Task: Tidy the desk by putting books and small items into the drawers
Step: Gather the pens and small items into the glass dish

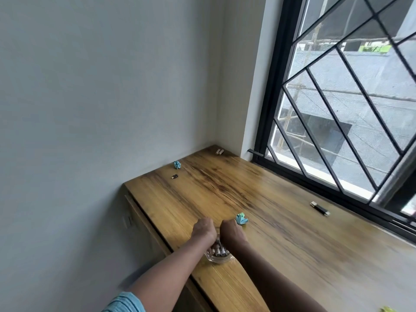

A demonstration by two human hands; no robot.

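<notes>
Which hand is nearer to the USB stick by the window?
The right hand. The USB stick lies well to its right, by the window. The left hand sits on the right hand's other side, farther from the stick. Neither touches it.

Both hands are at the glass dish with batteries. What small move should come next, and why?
Probably lift the glass dish with both hands: the left hand and right hand sit at its far side, batteries lie gathered inside, though the grip itself is hidden.
</notes>
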